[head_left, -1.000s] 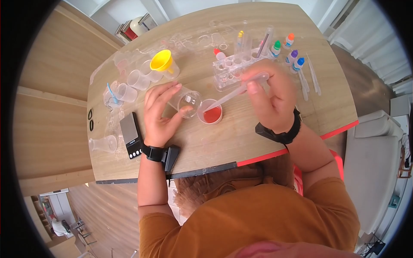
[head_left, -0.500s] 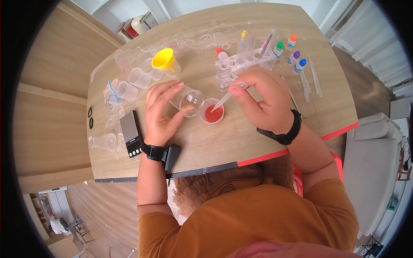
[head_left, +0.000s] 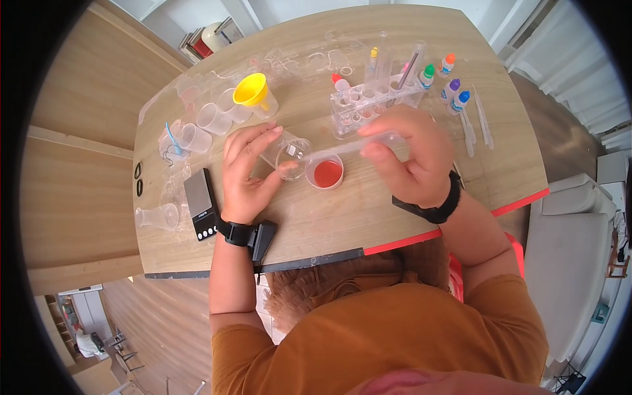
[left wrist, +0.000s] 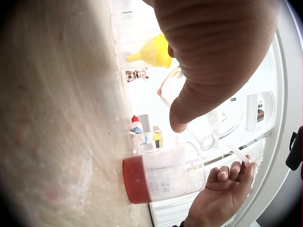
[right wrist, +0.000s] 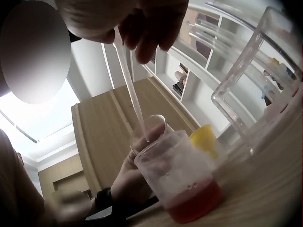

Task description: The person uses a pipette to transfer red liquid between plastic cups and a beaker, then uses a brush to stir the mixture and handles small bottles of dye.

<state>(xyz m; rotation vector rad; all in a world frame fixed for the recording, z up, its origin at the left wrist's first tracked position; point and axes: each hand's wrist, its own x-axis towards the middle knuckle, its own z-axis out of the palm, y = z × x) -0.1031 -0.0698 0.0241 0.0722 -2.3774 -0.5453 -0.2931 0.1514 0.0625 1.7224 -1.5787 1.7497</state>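
Note:
My left hand (head_left: pixel 249 178) holds a clear beaker (head_left: pixel 291 153) tilted, its mouth toward the right hand. My right hand (head_left: pixel 415 155) pinches a translucent plastic dropper (head_left: pixel 345 147) by its bulb end. The dropper slants down to the left, its tip at the beaker's mouth and above the plastic cup (right wrist: pixel 163 156). That cup stands upright on the table between the hands, with red liquid (head_left: pixel 327 174) in its bottom part.
A test tube rack (head_left: pixel 368 99) with tubes stands behind the right hand, dropper bottles (head_left: pixel 459 100) to its right. A yellow funnel (head_left: pixel 251 89) sits in a cup at the back left, beside several plastic cups (head_left: pixel 214 120). A black scale (head_left: pixel 199 197) and a flask (head_left: pixel 158 216) lie left.
The dropper's tip went down into the cup's red liquid, then rose out and left to the beaker's mouth. The left hand and beaker have stayed nearly still.

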